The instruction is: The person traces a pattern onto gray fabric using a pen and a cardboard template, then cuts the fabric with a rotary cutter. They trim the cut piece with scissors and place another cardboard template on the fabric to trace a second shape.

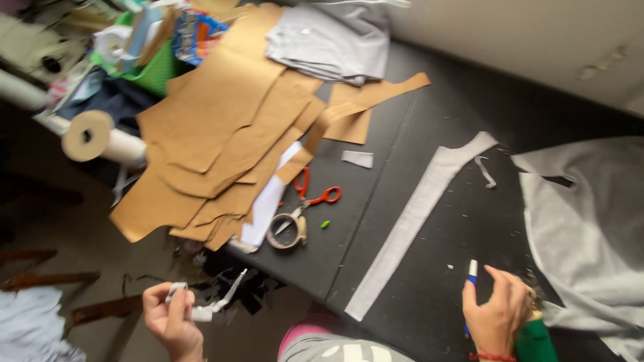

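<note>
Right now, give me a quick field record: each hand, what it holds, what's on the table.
left hand: grips crumpled white fabric scraps, off the table edge
right hand: on the black table, fingers closed around a blue-and-white pen
table centre: long white fabric strip
table left: stacked brown paper patterns, red scissors, tape roll
table right: grey fabric
far left: paper roll

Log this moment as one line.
left hand: holds white scrap | right hand: holds pen | table: scissors, tape, white strip
</note>
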